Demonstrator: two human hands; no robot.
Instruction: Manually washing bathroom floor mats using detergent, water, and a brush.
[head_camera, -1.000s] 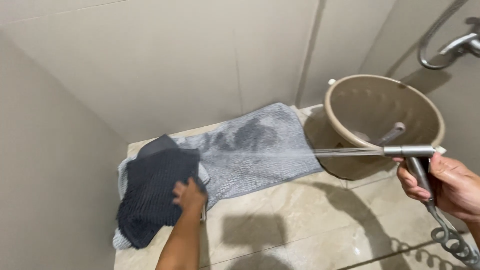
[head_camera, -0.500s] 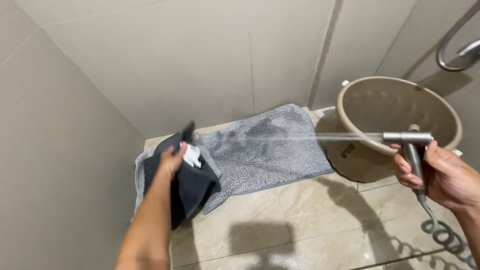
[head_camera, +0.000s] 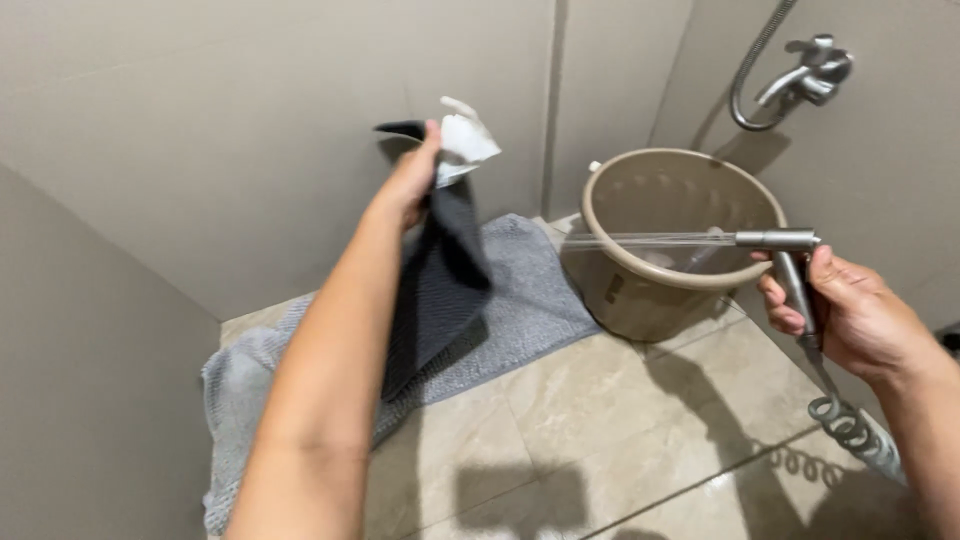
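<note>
My left hand (head_camera: 412, 180) is raised and grips a dark grey mat (head_camera: 440, 280) by its top corner, where a white tag shows. The mat hangs free above a light grey mat (head_camera: 520, 300) spread on the tiled floor. My right hand (head_camera: 850, 315) is closed on a metal hand sprayer (head_camera: 785, 245) with a coiled hose (head_camera: 850, 435). A thin water jet leaves the nozzle to the left, passing over the beige bucket (head_camera: 620, 290).
Beige tiled walls close in on the left and back. A wall tap with a shower hose (head_camera: 800, 75) is at the upper right. The bucket stands in the corner, tilted toward me. Glossy floor tiles (head_camera: 600, 430) lie in front.
My left hand has lifted the dark mat off the light mat, from floor level up to chest height. The sprayer has swung so the jet now passes over the bucket.
</note>
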